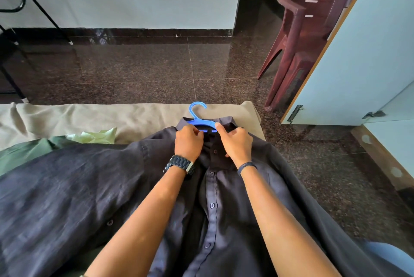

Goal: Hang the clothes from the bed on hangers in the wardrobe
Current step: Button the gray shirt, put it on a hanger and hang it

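the dark shirt [215, 209] lies front-up on the bed [67, 117], collar toward twelve o'clock and hem running off the view at six. a blue hanger [199, 119] is already inside the neck: its hook pokes out past the collar at twelve o'clock and its bar shows in the open neck, while both its ends are hidden under the cloth. the lower buttons look done up; the top of the front is still parted.

the left hand [188, 142] sits at about ten o'clock from the neck opening, fingers curled and pinched together on the edge of the shirt front just under the hanger bar. the right hand [235, 142] is at about two o'clock from it, thumb stretched up to touch the collar beside the bar, the other fingers curled down into the cloth; whether they actually clamp a fold i cannot tell. a watch [179, 164] is on the left wrist and a thin band [245, 165] on the right.

so this shirt looks part-way: hanger in, neck probably being closed or straightened, lifting and carrying not yet done. at nine o'clock a green garment [26, 151] and a pale green one [94, 136] still lie on the bed with no hanger in sight, so at least two more pieces appear to be left.

the pale door [358, 63] at two o'clock is likely the wardrobe; no rail shows. stacked brown chairs [309, 30] stand beside it on the dark floor [145, 70].
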Demonstrator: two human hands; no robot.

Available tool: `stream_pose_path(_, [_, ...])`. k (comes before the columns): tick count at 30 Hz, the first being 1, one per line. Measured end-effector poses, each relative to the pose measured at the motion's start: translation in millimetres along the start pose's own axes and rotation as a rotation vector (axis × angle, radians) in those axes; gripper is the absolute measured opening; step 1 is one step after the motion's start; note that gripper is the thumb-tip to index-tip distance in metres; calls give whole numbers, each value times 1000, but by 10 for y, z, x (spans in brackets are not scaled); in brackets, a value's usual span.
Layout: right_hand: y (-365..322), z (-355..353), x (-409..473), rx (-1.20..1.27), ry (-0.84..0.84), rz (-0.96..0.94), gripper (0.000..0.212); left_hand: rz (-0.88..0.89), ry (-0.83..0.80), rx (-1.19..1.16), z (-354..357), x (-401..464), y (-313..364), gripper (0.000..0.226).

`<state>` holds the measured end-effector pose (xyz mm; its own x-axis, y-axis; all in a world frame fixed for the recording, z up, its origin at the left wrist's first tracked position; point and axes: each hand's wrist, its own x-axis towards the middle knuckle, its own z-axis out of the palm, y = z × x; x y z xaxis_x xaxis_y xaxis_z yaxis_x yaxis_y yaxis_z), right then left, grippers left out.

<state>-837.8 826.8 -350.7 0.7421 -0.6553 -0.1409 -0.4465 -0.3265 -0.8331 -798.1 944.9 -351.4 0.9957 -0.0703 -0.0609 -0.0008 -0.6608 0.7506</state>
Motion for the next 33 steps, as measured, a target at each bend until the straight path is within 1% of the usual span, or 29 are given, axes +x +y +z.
stream_pose_path(2, [-42, 67, 53, -88, 21, 11, 50, -17, -75, 152, 45, 88, -22, 23])
stream_pose_path(3, [-48, 93, 84, -115, 19, 12, 46, -16, -107, 225, 65, 105, -20, 26])
stream_pose_path(6, [-61, 112, 129, -72, 26, -27, 28, 12, -146, 385, 138, 132, 6, 29])
stream_pose_path(8, [-48, 99, 141, -33, 51, -81, 19, 19, -149, 435, 172, 164, 41, 27])
stream_pose_path(10, [14, 104, 181, -38, 41, -145, 18, -4, -151, 402, 196, 205, 65, 25])
stream_pose_path(12, [48, 117, 248, -13, -5, -156, 20, -59, -154, 256, 219, 258, 64, 27])
stream_pose_path(14, [36, 132, 321, 139, -66, -70, 23, -113, -134, 102, 247, 305, 32, 27])
stream_pose_path(16, [25, 129, 376, 294, -109, 48, 18, -150, -88, 50, 281, 310, 6, 26])
stream_pose_path(19, [70, 117, 413, 387, -213, 130, 7, -185, -17, 71, 356, 284, -2, 29])
stream_pose_path(22, [131, 135, 427, 367, -222, 121, 2, -190, 23, 149, 435, 247, 20, 29])
stream_pose_path(25, [170, 152, 419, 376, -230, 97, 16, -164, 49, 186, 532, 220, -12, 27])
stream_pose_path(27, [213, 155, 421, 426, -240, 92, 21, -141, 72, 87, 546, 221, -63, 23])
stream_pose_path(30, [267, 148, 412, 477, -239, 79, 22, -98, 113, -233, 458, 231, -124, 20])
stream_pose_path(31, [292, 152, 406, 485, -236, 63, 21, -89, 109, -329, 419, 227, -129, 19])
stream_pose_path(33, [329, 160, 365, 470, -230, 16, 17, -104, 36, -518, 365, 209, -110, 12])
